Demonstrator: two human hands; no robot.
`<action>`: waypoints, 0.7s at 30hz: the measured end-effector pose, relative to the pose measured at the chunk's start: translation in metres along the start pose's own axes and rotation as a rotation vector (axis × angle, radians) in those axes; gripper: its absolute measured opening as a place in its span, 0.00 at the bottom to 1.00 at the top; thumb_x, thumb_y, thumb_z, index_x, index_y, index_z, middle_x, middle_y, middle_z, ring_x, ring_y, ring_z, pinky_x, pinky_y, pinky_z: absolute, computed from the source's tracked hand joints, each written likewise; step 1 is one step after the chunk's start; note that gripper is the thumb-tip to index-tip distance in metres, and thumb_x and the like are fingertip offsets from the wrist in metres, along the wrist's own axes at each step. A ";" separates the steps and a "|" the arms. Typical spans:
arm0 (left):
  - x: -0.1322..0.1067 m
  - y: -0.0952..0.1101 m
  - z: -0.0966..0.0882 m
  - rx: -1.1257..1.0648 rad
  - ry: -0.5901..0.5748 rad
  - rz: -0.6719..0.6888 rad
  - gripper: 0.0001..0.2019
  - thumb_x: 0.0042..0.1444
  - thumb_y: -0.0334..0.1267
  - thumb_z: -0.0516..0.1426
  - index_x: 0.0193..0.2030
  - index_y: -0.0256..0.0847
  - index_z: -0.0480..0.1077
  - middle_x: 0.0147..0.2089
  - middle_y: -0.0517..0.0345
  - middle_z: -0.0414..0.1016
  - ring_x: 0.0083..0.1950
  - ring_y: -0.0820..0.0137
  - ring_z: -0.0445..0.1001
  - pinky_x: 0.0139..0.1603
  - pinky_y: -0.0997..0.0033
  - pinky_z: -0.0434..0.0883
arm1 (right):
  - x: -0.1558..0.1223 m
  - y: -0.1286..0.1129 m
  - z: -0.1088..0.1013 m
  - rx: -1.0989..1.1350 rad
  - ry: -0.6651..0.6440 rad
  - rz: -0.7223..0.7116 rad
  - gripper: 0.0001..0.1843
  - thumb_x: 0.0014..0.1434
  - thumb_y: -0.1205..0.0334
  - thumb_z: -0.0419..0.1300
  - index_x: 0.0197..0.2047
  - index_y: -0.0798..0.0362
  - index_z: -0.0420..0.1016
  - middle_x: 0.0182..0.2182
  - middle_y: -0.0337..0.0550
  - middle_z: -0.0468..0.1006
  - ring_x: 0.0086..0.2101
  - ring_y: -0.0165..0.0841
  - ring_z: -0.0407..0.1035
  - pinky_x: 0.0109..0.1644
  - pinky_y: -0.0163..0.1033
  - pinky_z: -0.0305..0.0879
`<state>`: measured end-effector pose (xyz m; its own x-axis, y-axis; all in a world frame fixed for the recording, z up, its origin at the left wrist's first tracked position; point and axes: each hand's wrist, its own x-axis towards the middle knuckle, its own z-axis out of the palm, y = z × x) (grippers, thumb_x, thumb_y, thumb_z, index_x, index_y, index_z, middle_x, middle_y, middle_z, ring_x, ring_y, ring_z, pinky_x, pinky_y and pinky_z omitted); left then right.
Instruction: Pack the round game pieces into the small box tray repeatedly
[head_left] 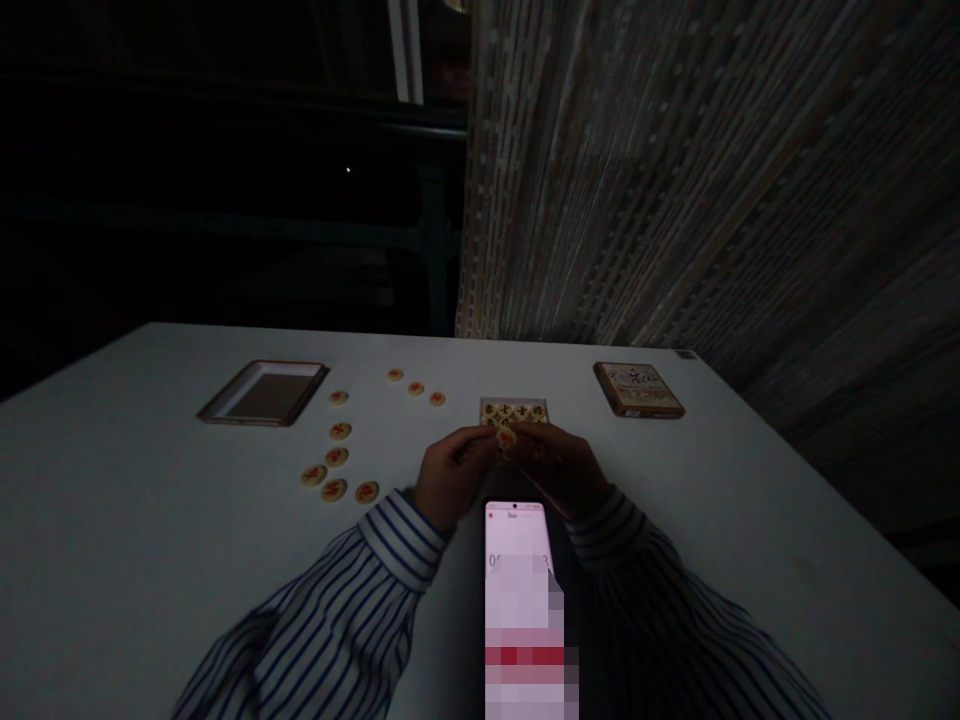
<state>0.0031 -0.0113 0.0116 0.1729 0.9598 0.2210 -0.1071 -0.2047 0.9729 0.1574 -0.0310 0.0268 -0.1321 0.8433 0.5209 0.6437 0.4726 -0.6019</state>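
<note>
A round xiangqi piece (506, 438) with a red character is pinched between the fingertips of both hands. My left hand (454, 470) is closed at its left side, and my right hand (566, 465) is closed at its right side. Just beyond the fingers lies a small tray (547, 402) holding several pieces with black characters; my hands cover its near part. To the left, several loose red-marked pieces (337, 456) lie face up on the white table (187, 540), and three more pieces (416, 388) lie farther back.
A lit phone (517, 540) lies close in front of me, between my forearms. An open, shallow box part (262, 392) sits at the back left. At the back right is a printed box or lid (639, 389). Behind the table hangs a string curtain (600, 180). The room is dim.
</note>
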 end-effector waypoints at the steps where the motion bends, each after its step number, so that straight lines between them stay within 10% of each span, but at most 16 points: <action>1: 0.000 0.001 0.000 0.006 0.006 0.001 0.09 0.46 0.37 0.58 0.35 0.36 0.72 0.34 0.53 0.77 0.34 0.70 0.75 0.39 0.67 0.73 | 0.001 -0.002 -0.001 -0.027 -0.002 -0.011 0.13 0.54 0.55 0.54 0.40 0.51 0.73 0.34 0.42 0.77 0.34 0.31 0.71 0.36 0.37 0.67; 21: 0.000 0.003 0.002 0.063 0.048 -0.010 0.10 0.46 0.38 0.58 0.35 0.36 0.74 0.34 0.53 0.77 0.35 0.70 0.74 0.40 0.66 0.72 | 0.006 -0.005 -0.006 -0.248 -0.148 -0.177 0.16 0.58 0.50 0.48 0.37 0.50 0.71 0.31 0.40 0.75 0.33 0.31 0.67 0.36 0.36 0.59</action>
<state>0.0045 -0.0125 0.0143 0.1262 0.9696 0.2094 -0.0433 -0.2055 0.9777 0.1581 -0.0303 0.0369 -0.3544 0.7902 0.4999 0.7624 0.5538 -0.3348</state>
